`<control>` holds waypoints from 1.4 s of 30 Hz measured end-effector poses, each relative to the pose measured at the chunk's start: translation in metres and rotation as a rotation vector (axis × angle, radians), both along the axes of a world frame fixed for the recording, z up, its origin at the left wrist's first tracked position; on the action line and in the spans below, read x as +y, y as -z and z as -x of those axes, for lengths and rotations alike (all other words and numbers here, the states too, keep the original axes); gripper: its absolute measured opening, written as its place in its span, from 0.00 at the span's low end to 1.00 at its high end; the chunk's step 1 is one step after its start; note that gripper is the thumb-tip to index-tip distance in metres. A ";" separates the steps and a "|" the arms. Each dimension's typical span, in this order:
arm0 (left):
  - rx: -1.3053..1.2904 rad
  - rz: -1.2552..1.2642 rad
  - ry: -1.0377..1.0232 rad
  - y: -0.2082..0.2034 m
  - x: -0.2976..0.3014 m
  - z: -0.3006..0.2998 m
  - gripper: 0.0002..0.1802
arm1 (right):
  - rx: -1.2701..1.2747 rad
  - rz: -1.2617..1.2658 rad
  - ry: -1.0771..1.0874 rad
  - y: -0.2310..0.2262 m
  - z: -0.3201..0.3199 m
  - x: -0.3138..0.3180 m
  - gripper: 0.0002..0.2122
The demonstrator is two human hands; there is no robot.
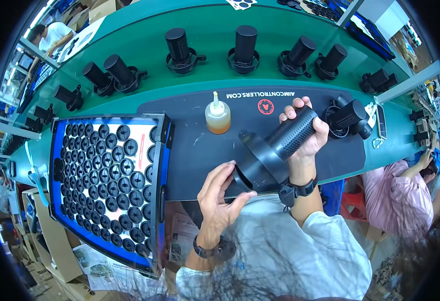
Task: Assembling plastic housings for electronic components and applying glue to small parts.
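A black plastic housing (272, 155), made of a perforated tube and a wider cup with a side tab, hangs tilted in front of me above the dark mat. Wrapped around the tube end is my right hand (307, 135), closed on it. My left hand (220, 198) spans the cup's open rim with fingers on one side and thumb on the other. The cup's mouth faces my left palm, and its inside is mostly dark. Behind the housing stands a squeeze bottle (218, 118) of amber liquid with a pointed nozzle.
A blue-lined tray (162, 150) at left holds many round black caps. Similar black housings (245, 45) line the green conveyor (205, 83) beyond the mat. More black parts (347, 115) sit at right beside a phone-like device (381, 122). A person in pink (398, 195) sits at right.
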State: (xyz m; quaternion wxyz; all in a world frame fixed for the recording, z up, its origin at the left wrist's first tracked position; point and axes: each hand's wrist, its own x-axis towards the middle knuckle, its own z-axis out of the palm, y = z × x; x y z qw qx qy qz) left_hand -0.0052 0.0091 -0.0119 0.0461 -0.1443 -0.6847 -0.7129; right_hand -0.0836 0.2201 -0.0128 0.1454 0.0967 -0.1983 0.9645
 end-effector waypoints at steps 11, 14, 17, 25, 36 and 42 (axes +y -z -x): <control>-0.352 -0.109 0.065 0.010 -0.001 -0.001 0.43 | -0.137 -0.315 0.012 -0.025 -0.013 -0.003 0.23; -0.291 -0.060 0.037 0.011 -0.027 -0.008 0.53 | -0.032 -0.481 0.124 -0.046 -0.032 0.007 0.21; -0.262 0.043 -0.058 0.001 -0.051 -0.010 0.34 | 0.160 -0.607 0.314 -0.070 -0.061 0.024 0.17; 0.030 0.050 0.050 0.016 -0.039 0.010 0.26 | 0.172 -1.351 0.417 -0.084 -0.057 0.069 0.10; 0.287 0.658 0.045 0.018 -0.042 -0.001 0.07 | -0.356 -1.355 1.321 -0.037 0.113 0.454 0.10; 0.386 0.629 -0.022 0.020 -0.032 0.001 0.07 | -0.545 -1.601 1.176 0.010 0.113 0.488 0.11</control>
